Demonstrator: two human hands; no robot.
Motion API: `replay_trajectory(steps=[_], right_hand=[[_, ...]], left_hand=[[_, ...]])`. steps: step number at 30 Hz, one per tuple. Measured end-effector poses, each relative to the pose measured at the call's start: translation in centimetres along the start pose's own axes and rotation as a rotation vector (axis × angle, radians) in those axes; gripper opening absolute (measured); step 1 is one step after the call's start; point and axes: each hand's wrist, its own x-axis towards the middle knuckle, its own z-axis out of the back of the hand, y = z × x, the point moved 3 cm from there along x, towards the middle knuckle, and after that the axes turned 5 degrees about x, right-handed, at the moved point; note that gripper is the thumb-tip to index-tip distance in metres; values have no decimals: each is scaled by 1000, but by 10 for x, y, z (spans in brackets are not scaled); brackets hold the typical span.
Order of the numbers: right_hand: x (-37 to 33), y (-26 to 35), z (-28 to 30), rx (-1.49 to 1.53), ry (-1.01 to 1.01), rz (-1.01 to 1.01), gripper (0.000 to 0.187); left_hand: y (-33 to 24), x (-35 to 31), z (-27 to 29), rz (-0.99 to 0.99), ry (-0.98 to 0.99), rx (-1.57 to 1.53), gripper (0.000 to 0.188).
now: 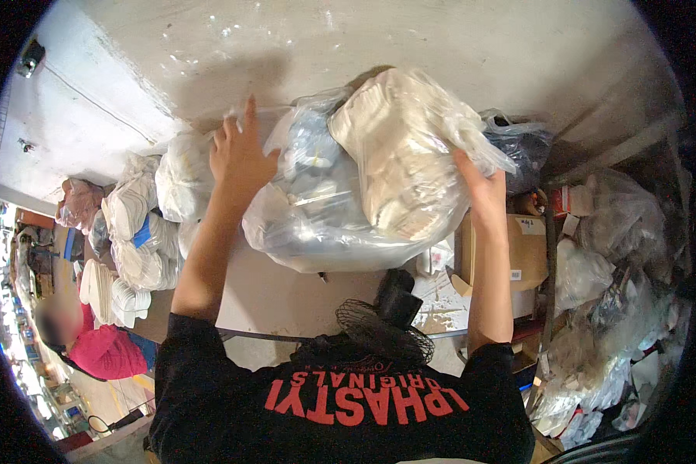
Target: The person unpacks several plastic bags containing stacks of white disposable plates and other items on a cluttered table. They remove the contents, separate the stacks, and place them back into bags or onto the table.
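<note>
A large clear plastic bag (317, 240) lies on the table in front of me, with pale blue and whitish contents showing through. On its right part rests a clear bag of cream-coloured, flat stacked pieces (398, 147); their kind I cannot make out. My right hand (483, 189) grips the right side of this cream-filled bag, thumb toward me, with gathered plastic over the fingers. At the left edge of the large bag, my left hand (242, 155) is raised with fingers spread. Loose film is near its fingertips; whether they touch it I cannot tell.
Several clear bags of white curved pieces (135, 209) are piled at the left. A black bag (522, 151) and an open cardboard box (518, 247) stand at the right, beside shelving heaped with plastic bags (619, 309). A person in a red top (108, 352) is at the far left.
</note>
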Motion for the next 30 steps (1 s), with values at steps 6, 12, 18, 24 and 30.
replay_trajectory(steps=[6, 12, 18, 24, 30], right_hand=[[-26, 26, -57, -206, 116, 269, 41], [-60, 47, -91, -525, 561, 594, 36], [-60, 55, -99, -490, 547, 631, 34], [-62, 49, -103, -647, 562, 566, 33], [-67, 62, -92, -534, 455, 600, 54]], left_hand=[[60, 1, -42, 247, 887, -1194, 97], [68, -4, -78, 237, 120, -172, 76], [69, -5, -54, 412, 445, -1460, 69], [-2, -30, 78, -81, 234, -1630, 71], [-84, -68, 79, -585, 53, -906, 96]])
